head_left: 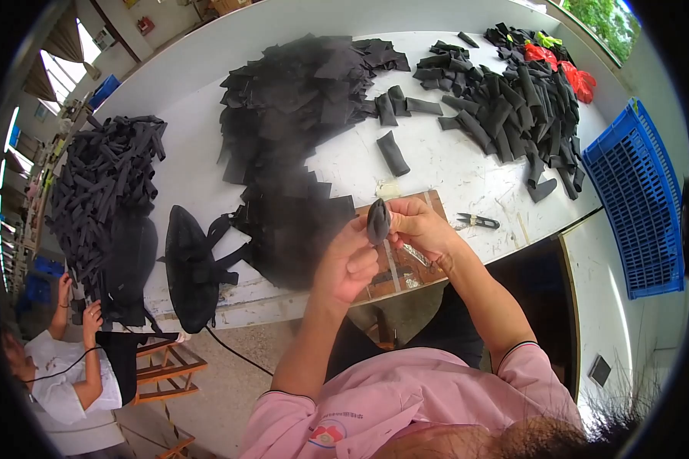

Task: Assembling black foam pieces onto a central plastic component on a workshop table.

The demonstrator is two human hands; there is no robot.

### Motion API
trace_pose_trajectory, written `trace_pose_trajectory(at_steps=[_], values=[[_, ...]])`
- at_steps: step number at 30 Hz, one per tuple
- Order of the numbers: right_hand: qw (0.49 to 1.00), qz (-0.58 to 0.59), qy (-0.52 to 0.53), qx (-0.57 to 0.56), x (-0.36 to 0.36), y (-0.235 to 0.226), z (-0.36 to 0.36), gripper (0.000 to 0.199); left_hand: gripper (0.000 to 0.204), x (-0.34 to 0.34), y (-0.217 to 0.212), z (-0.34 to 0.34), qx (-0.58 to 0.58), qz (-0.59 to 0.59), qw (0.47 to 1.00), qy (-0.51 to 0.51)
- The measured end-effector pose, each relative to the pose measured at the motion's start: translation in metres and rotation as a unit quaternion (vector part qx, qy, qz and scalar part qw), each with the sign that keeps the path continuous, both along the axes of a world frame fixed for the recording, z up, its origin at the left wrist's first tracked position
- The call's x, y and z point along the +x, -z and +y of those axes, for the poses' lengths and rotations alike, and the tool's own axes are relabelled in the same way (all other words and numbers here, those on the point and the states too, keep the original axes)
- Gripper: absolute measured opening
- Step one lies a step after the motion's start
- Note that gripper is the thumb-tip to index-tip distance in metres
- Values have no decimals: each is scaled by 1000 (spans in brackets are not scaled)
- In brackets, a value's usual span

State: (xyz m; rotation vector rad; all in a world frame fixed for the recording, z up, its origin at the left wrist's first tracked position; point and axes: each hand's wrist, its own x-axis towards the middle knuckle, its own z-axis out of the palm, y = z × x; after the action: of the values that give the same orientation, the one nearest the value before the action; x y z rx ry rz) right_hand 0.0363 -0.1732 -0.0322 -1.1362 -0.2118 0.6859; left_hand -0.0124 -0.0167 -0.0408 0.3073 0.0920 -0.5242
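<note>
Between my two hands, over a brown board [425, 264] at the table's front edge, is a small rolled black fabric tube [378, 222], its end facing up toward me. My left hand [347, 256] pinches it from the left. From the right, the thumb and fingers of my right hand [421, 226] close on the same tube. Just left of my hands lie flat black fabric pieces [298, 229], spread in a large overlapping heap. A single black tube [393, 153] rests beyond the board, and small black thread snips [478, 221] lie right of it.
Finished-looking black tubes [513, 107] are heaped at the far right, beside red plastic bags [563, 69]. A blue crate [637, 203] stands at the right edge. More narrow black pieces [107, 183] pile at the left, near a black padded item [187, 268]. Another person [69, 367] sits at lower left.
</note>
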Motion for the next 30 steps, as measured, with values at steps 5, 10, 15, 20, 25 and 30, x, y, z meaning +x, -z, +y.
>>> trace_pose_trajectory(at_steps=[5, 10, 15, 20, 25, 30], values=[[1000, 18, 3, 19, 0, -1, 0, 22, 22, -4, 0, -2, 120, -49, 989, -74], [978, -139, 39, -149, 1, -5, -7, 24, 32, -5, -15, -8, 550, -278, 727, -302], [948, -243, 146, -142, -17, -25, -7, 33, 19, 9, -32, -1, 556, -393, 664, -310], [690, -591, 85, -409, -19, -50, 1, 26, 12, 6, -37, -9, 434, -296, 790, -317], [686, -584, 72, -429, -9, -17, 1, 23, 15, 8, -13, -12, 438, -258, 808, -297], [730, -528, 100, -422, -18, -11, -1, 22, 24, 8, -10, -24, 352, -304, 843, -269]])
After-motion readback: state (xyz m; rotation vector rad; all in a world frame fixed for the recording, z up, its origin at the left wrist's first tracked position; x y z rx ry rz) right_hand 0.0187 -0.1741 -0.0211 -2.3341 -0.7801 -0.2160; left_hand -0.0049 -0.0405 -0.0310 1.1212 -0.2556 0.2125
